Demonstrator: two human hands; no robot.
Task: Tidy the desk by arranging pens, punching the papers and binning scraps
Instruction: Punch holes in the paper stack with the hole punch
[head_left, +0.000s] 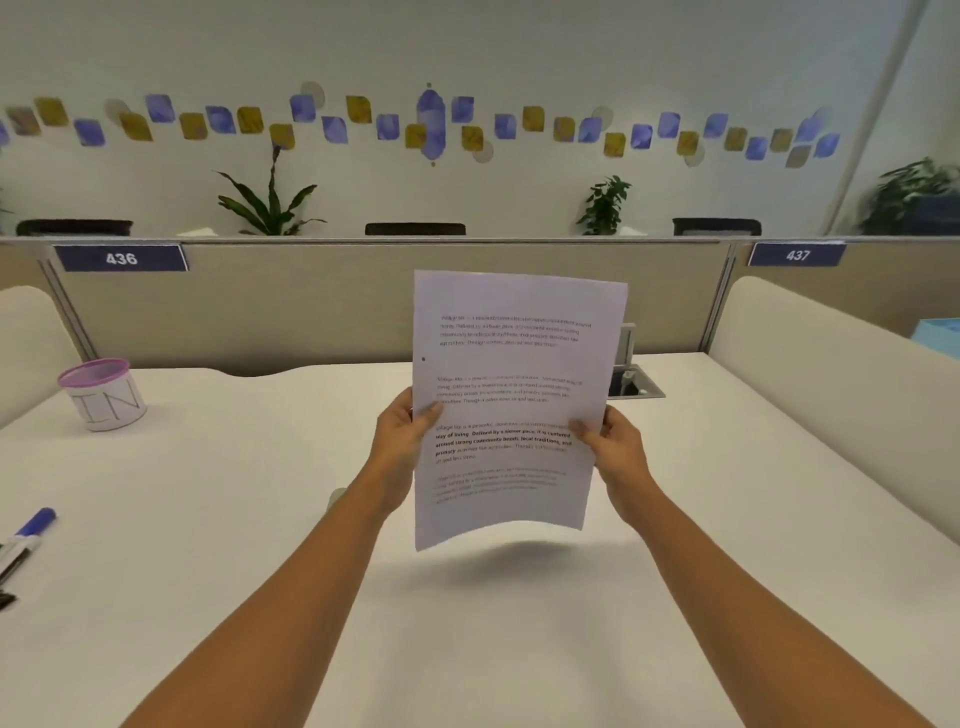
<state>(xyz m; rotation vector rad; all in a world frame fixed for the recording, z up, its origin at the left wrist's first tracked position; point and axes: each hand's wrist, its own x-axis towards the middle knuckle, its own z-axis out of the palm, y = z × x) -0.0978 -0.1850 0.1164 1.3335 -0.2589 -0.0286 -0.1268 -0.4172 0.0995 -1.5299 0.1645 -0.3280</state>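
A printed sheet of paper (511, 364) is held upright above the white desk (208, 519), facing me, with a small hole near its left edge. My left hand (402, 431) grips its left edge and my right hand (615, 441) grips its right edge, thumbs on the front. Whether there is more than one sheet I cannot tell. A small pink-rimmed bin marked "IN" (104, 395) stands at the far left of the desk. A blue-capped marker (31, 527) and other pens (10, 566) lie at the left edge, partly cut off.
A beige partition (311, 306) with number plates 436 and 437 runs behind the desk. A cable hatch (636, 387) sits in the desk behind the paper. Cream side panels flank the desk. A small grey object (336, 496) peeks out beside my left forearm.
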